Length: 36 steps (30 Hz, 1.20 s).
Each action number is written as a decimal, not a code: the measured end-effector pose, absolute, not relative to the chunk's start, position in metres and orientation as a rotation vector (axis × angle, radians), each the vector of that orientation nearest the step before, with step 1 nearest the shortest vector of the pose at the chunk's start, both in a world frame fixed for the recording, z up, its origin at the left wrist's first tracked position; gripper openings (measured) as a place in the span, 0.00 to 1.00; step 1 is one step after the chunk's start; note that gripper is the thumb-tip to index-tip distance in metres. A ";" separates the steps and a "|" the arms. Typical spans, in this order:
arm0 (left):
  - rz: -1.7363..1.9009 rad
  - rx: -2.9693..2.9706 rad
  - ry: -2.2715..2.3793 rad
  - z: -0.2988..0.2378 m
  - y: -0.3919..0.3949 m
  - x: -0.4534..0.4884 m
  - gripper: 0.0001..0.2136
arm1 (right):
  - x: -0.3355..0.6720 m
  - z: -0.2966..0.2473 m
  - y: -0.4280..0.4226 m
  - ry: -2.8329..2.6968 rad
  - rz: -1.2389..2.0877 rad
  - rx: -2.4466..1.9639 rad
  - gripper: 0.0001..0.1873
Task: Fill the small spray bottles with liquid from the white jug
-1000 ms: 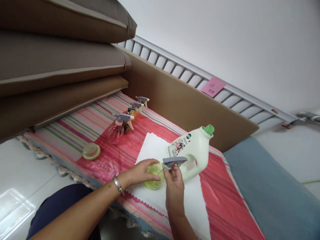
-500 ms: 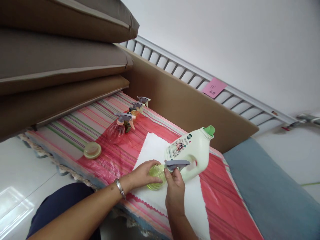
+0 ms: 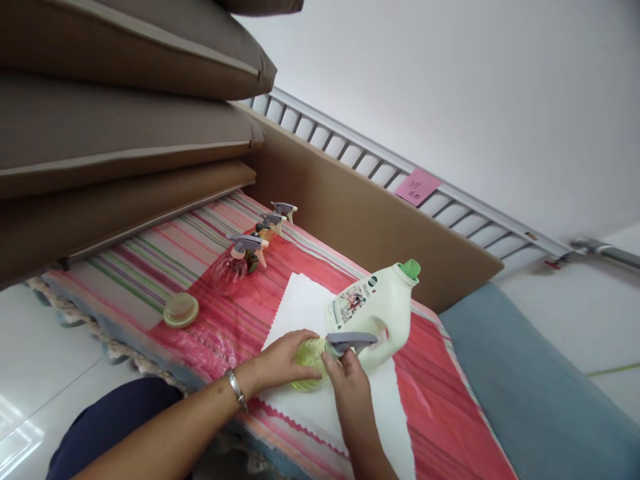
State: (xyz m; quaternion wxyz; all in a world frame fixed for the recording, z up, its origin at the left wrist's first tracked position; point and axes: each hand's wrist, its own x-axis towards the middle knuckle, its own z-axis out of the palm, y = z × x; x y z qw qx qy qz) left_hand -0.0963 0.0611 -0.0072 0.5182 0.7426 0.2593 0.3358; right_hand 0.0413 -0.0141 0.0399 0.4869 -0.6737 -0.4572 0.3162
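A small spray bottle with yellow-green see-through ribbed sides is tilted over a white sheet with zigzag edges. My left hand is wrapped round its body. At the neck, just under the grey spray head, the fingers of my right hand are closed. Part of the bottle is hidden by my fingers. Right behind it stands a pale green jug with a flower-printed label and a bright green spout.
A pink clear spray bottle and several others stand at the back left on red plastic. Nearer lies a round greenish lid. Stacked cushions rise at left; a brown board borders the back, a blue-grey pad the right.
The view has shifted slightly, so the surroundings sit a little lower and further left. Both hands keep their hold on the spray bottle, with little visible change between them.
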 end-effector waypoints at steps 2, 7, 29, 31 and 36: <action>0.780 1.773 0.626 -0.007 0.061 -0.097 0.31 | 0.054 0.054 -0.030 -1.160 0.681 -1.738 0.22; 0.755 1.706 0.577 -0.014 0.066 -0.094 0.29 | 0.073 0.104 -0.055 -1.583 0.070 -1.608 0.12; 0.582 1.932 0.632 -0.025 0.068 -0.089 0.30 | 0.138 0.169 -0.053 -1.263 0.937 -2.017 0.04; 0.573 1.944 0.644 -0.028 0.068 -0.087 0.29 | 0.164 0.178 -0.060 -1.168 0.942 -2.039 0.05; 0.560 1.966 0.628 -0.045 0.070 -0.075 0.26 | 0.236 0.192 -0.070 -0.814 0.874 -2.081 0.06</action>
